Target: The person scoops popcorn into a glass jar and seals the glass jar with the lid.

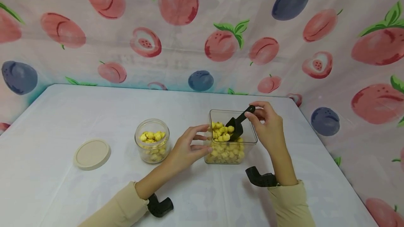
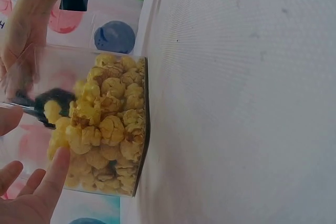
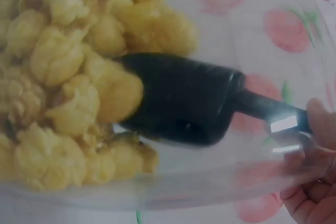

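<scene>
A clear square tub (image 1: pixel 249 130) of yellow popcorn (image 1: pixel 224 151) stands mid-table. My right hand (image 1: pixel 264 122) pinches the handle of a black scoop (image 1: pixel 237 123), whose bowl lies in the tub heaped with popcorn (image 3: pixel 68 72). In the right wrist view the scoop (image 3: pixel 184 98) shows through the clear wall. My left hand (image 1: pixel 189 146) rests its straight fingers (image 2: pixel 50 179) against the tub's left wall (image 2: pixel 142 129). A small glass jar (image 1: pixel 152 145), partly filled with popcorn, stands left of that hand.
A round beige lid (image 1: pixel 92 153) lies flat on the white tablecloth (image 1: pixel 94 108) left of the jar. Fruit-printed cloth walls (image 1: pixel 202 27) close in the back and right sides. Black wrist mounts (image 1: pixel 159 206) sit near the table's front.
</scene>
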Demonstrator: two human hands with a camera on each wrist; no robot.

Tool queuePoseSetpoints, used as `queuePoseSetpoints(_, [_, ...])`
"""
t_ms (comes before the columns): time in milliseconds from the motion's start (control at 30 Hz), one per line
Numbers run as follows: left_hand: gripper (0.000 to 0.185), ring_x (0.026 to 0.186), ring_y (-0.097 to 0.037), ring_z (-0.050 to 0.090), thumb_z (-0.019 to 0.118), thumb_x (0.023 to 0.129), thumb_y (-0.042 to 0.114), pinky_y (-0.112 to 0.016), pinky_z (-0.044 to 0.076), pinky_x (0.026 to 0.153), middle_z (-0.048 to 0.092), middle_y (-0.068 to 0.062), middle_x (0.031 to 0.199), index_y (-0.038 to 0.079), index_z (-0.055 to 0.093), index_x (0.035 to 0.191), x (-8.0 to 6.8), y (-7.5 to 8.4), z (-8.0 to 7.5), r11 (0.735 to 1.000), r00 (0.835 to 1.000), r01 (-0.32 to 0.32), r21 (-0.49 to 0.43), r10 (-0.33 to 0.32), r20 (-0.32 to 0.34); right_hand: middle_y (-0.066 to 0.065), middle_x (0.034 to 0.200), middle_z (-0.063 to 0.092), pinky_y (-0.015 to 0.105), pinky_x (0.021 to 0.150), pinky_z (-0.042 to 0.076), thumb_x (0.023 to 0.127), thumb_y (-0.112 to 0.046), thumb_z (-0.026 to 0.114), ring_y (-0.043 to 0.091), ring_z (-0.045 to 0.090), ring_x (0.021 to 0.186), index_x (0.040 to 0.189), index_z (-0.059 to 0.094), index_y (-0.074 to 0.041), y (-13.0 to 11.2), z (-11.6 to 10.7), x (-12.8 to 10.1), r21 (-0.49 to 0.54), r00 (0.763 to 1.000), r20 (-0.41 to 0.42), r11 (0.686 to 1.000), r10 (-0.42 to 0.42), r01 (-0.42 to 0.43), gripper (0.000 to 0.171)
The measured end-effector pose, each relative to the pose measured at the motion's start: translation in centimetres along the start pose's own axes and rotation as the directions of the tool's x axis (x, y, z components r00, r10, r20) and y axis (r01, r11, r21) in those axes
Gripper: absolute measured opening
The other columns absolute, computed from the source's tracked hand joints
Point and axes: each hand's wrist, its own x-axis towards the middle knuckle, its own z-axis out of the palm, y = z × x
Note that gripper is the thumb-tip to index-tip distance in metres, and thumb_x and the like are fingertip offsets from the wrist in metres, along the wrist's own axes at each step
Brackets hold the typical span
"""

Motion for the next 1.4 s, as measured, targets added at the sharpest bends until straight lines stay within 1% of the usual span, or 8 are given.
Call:
queuePoseSetpoints(67, [0.062, 0.114, -0.03, 0.053, 0.068, 0.083, 0.006, -0.026, 0.053, 0.087, 0.041, -0.013, 0.137, 0.01, 0.04, 0.139, 0.0, 0.0, 0.0, 1.0, 1.0, 0.005, -0.005, -0.005, 0.001, 0.017, 0.083, 0.07, 0.022, 0.066, 0.042, 0.085, -0.009, 0.066, 0.024, 0.061, 0.075, 0.112, 0.056, 0.0, 0.1, 0.1, 0.0, -0.005, 1.0, 0.018, 1.0, -0.001, 0.001, 0.031])
queuePoseSetpoints(133, [0.062, 0.114, -0.03, 0.053, 0.068, 0.083, 0.006, -0.025, 0.053, 0.087, 0.041, -0.013, 0.137, 0.01, 0.04, 0.139, 0.0, 0.0, 0.0, 1.0, 1.0, 0.008, -0.007, -0.008, 0.0, 0.017, 0.084, 0.07, 0.023, 0.066, 0.042, 0.086, -0.01, 0.066, 0.024, 0.062, 0.076, 0.113, 0.056, -0.001, 0.1, 0.1, 0.1, 0.003, 1.0, 0.02, 1.0, 0.02, -0.02, 0.03])
queuePoseSetpoints(367, [0.062, 0.115, -0.032, 0.053, 0.068, 0.084, 0.007, -0.024, 0.053, 0.087, 0.041, -0.012, 0.136, 0.01, 0.04, 0.138, -0.1, 0.0, 0.0, 1.0, 1.0, 0.003, -0.013, -0.003, 0.003, 0.018, 0.091, 0.069, 0.008, 0.071, 0.043, 0.089, -0.012, 0.062, -0.005, 0.055, 0.073, 0.117, 0.055, -0.003, 0.5, -0.5, 0.2, 0.115, 0.986, 0.027, 0.98, 0.162, -0.164, 0.031])
queuePoseSetpoints(533, [0.061, 0.115, -0.031, 0.053, 0.067, 0.084, 0.006, -0.024, 0.053, 0.086, 0.041, -0.013, 0.135, 0.01, 0.04, 0.138, -0.1, 0.0, 0.0, 1.0, 1.0, 0.001, -0.017, -0.001, 0.009, -0.006, 0.081, 0.066, 0.01, 0.072, 0.046, 0.089, -0.013, 0.063, -0.003, 0.057, 0.073, 0.117, 0.056, -0.004, 0.8, -0.6, 0.2, 0.201, 0.975, 0.047, 0.954, 0.216, -0.221, 0.03])
queuePoseSetpoints(633, [0.061, 0.114, -0.03, 0.053, 0.067, 0.084, 0.006, -0.024, 0.053, 0.086, 0.041, -0.013, 0.136, 0.009, 0.039, 0.138, -0.1, 0.1, 0.0, 1.0, 1.0, 0.0, -0.014, 0.0, 0.011, -0.015, 0.078, 0.064, 0.011, 0.073, 0.047, 0.089, -0.013, 0.062, -0.001, 0.058, 0.073, 0.117, 0.055, -0.003, 0.9, -0.6, 0.2, 0.23, 0.977, 0.091, 0.95, 0.194, -0.21, 0.03])
queuePoseSetpoints(900, [0.062, 0.115, -0.031, 0.052, 0.067, 0.084, 0.006, -0.024, 0.052, 0.087, 0.04, -0.012, 0.137, 0.01, 0.039, 0.139, -0.1, 0.0, 0.0, 1.0, 1.0, 0.005, -0.012, -0.005, 0.009, -0.023, 0.083, 0.062, 0.013, 0.072, 0.049, 0.091, -0.011, 0.06, 0.002, 0.057, 0.075, 0.118, 0.053, 0.0, 1.1, -0.6, 0.1, 0.308, 0.973, 0.197, 0.935, 0.117, -0.174, 0.03])
queuePoseSetpoints(1200, [0.061, 0.114, -0.03, 0.053, 0.067, 0.084, 0.006, -0.024, 0.053, 0.086, 0.041, -0.013, 0.136, 0.01, 0.039, 0.138, -0.1, -0.1, 0.0, 1.0, 1.0, -0.002, -0.017, 0.002, 0.007, -0.016, 0.08, 0.064, 0.016, 0.07, 0.049, 0.091, -0.004, 0.057, 0.009, 0.056, 0.074, 0.117, 0.052, 0.003, 1.4, -0.5, 0.1, 0.429, 0.976, 0.217, 0.896, 0.021, -0.115, 0.027])
queuePoseSetpoints(1400, [0.06, 0.114, -0.028, 0.054, 0.067, 0.084, 0.007, -0.024, 0.053, 0.087, 0.042, -0.012, 0.134, 0.01, 0.041, 0.138, 0.0, 0.0, -0.1, 1.0, 1.0, -0.003, -0.006, 0.003, 0.001, -0.014, 0.08, 0.066, 0.016, 0.071, 0.05, 0.09, -0.003, 0.058, 0.007, 0.057, 0.072, 0.114, 0.056, -0.005, 1.5, -0.7, 0.2, 0.483, 0.979, 0.198, 0.866, 0.038, -0.131, 0.024])
